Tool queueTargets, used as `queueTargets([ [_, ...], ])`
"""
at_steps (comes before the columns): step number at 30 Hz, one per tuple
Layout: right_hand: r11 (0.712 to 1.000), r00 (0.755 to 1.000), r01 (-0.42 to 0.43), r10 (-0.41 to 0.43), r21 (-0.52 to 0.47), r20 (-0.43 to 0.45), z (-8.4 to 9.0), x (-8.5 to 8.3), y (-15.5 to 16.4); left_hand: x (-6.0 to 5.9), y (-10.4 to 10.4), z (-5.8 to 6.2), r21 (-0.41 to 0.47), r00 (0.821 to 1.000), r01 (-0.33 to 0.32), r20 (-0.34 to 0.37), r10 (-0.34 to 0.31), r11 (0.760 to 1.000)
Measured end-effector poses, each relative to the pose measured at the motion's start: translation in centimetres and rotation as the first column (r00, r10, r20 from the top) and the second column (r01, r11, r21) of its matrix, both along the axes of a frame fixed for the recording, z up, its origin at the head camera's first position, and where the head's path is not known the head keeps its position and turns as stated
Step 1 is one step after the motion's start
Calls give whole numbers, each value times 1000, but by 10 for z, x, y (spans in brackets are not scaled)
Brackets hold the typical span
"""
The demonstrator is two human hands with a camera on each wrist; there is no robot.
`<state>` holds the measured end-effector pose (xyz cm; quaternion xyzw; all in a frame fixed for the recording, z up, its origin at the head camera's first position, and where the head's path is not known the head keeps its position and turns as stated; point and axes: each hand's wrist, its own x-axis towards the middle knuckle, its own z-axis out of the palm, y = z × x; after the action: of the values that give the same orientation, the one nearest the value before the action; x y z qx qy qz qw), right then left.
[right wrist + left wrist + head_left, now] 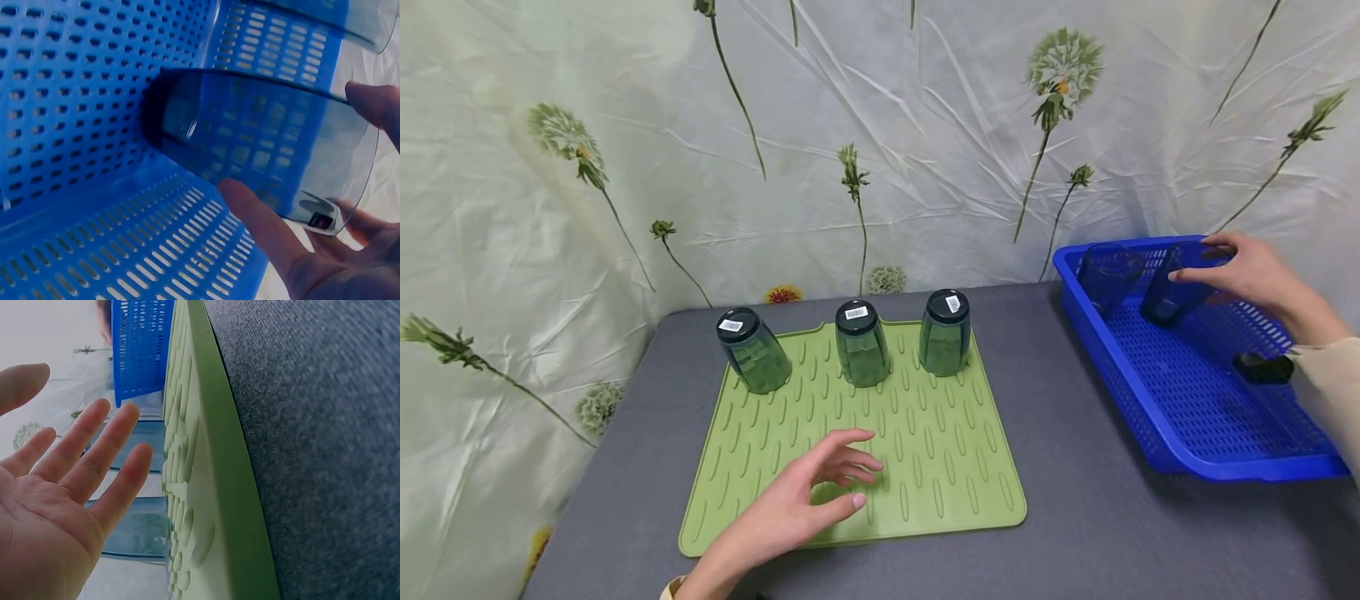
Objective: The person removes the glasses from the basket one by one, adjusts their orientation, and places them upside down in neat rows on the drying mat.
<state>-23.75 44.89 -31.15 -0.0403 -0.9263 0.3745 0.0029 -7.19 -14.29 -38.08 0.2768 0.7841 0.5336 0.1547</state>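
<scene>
My right hand [1262, 279] reaches into the blue basket [1157, 433] and grips a dark tinted drinking glass [1172, 287] near its rim. In the right wrist view, the thumb is on one side of this glass [250, 137] and the fingers are on the other; its base is close to the basket floor. A second glass [1108, 275] stands just left of it in the basket. My left hand [805, 492] hovers over the green ridged mat [917, 492], fingers spread and holding nothing. Three glasses stand upside down along the mat's far side: left [760, 362], middle [862, 354] and right [945, 342].
A grey cloth-covered table [1067, 517] lies under the mat and basket. Behind it hangs a pale flower-printed sheet [940, 200]. White labels show on the bases of the upturned glasses. A small black object [1262, 367] appears by the right wrist.
</scene>
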Motion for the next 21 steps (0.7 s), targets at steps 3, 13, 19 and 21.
queueTargets([
  [3,1000,1000,10,-10,20,-5,-1,1,-2,-1,-1,-1,4,1000,2,-2,-2,1000],
  [13,999,999,35,-34,37,-7,6,8,-11,-3,-4,0,27,1000,-9,-21,9,1000],
  [19,995,997,78,-76,67,-27,14,13,-17,-3,-6,0,52,999,-13,-47,16,999],
  [21,993,995,93,-90,77,-45,19,16,-17,-4,-6,0,55,998,-15,-54,18,998],
])
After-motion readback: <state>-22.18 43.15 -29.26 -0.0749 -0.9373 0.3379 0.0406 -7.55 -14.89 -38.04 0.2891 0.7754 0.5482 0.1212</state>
